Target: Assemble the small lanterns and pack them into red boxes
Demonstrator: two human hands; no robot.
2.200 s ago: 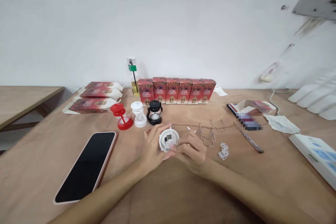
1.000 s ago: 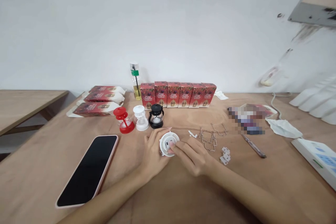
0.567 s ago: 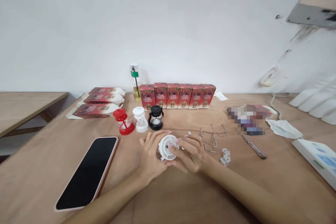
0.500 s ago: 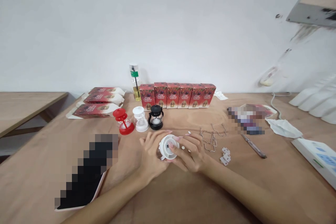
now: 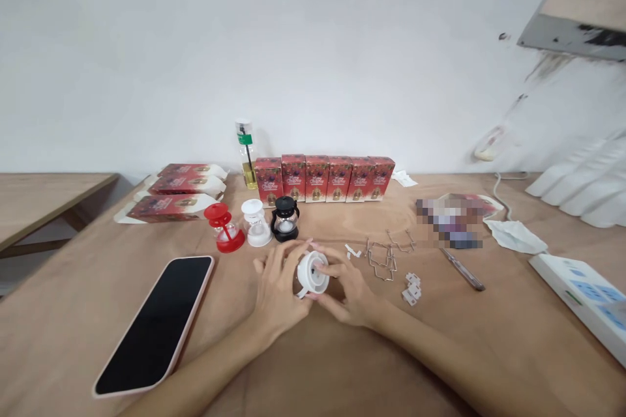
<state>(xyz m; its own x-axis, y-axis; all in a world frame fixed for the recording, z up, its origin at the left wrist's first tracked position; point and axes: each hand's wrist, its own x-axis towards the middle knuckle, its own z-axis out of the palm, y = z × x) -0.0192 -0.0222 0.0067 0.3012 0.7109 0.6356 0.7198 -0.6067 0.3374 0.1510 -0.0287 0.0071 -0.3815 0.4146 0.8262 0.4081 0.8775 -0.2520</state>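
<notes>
A small white lantern [image 5: 318,283] lies tipped in my two hands, its round base turned up toward me. My left hand [image 5: 280,287] wraps round its body from the left. On the other side, my right hand [image 5: 355,290] has its index finger pressed on the middle of the base and its thumb at the lower rim. Much of the lantern's body is hidden by my fingers. Beyond my hands stand a red lantern [image 5: 223,229], another white lantern [image 5: 256,224] and a black lantern [image 5: 285,220], all upright.
Several red Christmas boxes [image 5: 317,179] line the wall beside a bottle [image 5: 247,156]. Flattened boxes [image 5: 169,206] and a phone [image 5: 155,326] lie left. Bent wire handles [image 5: 384,260], white tabs [image 5: 412,289], a cutter [image 5: 463,270] and a power strip [image 5: 581,300] lie right.
My right hand has shifted slightly, its index finger still on the base. The base has tilted a little. White scraps now show beyond my right hand. The whole view has shifted slightly.
</notes>
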